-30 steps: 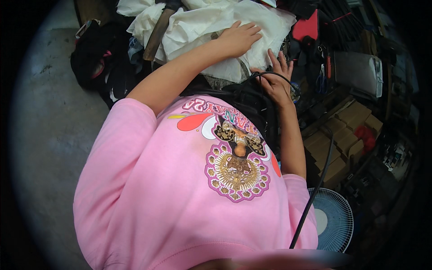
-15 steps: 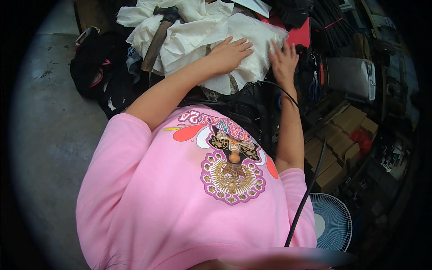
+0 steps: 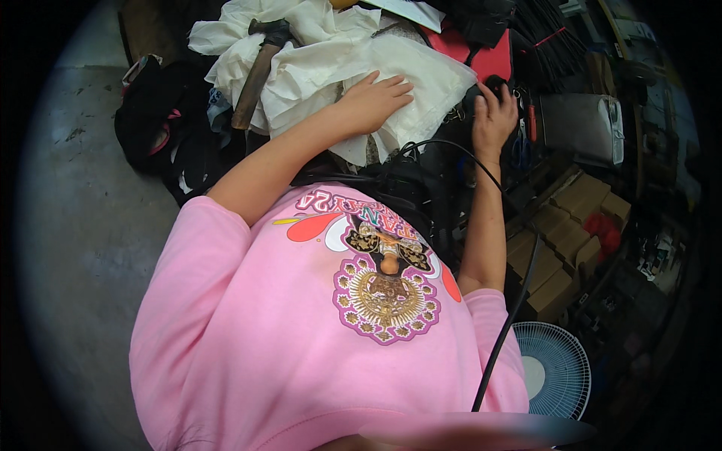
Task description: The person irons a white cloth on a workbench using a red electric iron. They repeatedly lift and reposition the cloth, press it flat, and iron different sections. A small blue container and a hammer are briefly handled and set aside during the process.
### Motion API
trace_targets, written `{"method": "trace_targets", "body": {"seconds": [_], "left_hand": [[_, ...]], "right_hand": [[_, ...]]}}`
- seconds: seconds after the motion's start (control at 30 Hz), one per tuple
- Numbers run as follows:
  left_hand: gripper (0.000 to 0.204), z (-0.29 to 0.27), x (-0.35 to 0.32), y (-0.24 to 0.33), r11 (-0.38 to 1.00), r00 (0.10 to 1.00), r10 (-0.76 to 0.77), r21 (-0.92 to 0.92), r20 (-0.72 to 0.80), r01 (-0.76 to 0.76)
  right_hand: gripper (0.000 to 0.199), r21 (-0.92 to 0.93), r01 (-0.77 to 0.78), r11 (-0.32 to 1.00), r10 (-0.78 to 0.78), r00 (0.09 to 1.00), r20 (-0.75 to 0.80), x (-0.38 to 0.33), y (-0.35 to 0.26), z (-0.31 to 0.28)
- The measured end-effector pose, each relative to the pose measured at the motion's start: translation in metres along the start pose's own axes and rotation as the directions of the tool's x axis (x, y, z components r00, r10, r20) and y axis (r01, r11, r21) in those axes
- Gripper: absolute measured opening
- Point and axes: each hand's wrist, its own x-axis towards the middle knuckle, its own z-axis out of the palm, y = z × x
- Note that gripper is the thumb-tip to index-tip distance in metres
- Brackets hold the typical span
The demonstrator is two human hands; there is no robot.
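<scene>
Both hands [image 3: 374,101] [image 3: 492,113] amid cloth [image 3: 421,79], cables [image 3: 444,146].

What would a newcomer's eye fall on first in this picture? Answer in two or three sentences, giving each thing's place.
The pink shirt with its ornate printed emblem fills the lower middle. Above it, the left hand lies flat on a heap of white cloth at the top, while the right hand reaches to dark gear beside it, by a black cable. A pale blue fan sits at lower right.
</scene>
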Motion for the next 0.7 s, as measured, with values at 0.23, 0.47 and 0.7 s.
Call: {"method": "trace_targets", "body": {"seconds": [0.23,0.47,0.7], "left_hand": [[0.059,0.002,-0.002,-0.001,0.999,0.999,-0.010,-0.038,-0.049,0.008],[0.060,0.005,-0.004,-0.001,0.999,0.998,-0.002,-0.035,-0.070,0.000],[0.053,0.007,-0.003,-0.001,1.000,0.998,-0.004,0.000,-0.070,0.004]], "right_hand": [[0.043,-0.271,0.062,0.961,-0.003,0.977,0.213,-0.005,-0.021,0.037],[0.037,-0.221,-0.084,0.972,0.090,0.996,0.015,-0.006,0.008,0.006],[0.043,-0.161,0.208,0.965,-0.179,0.968,0.177,-0.015,-0.022,0.019]]}}
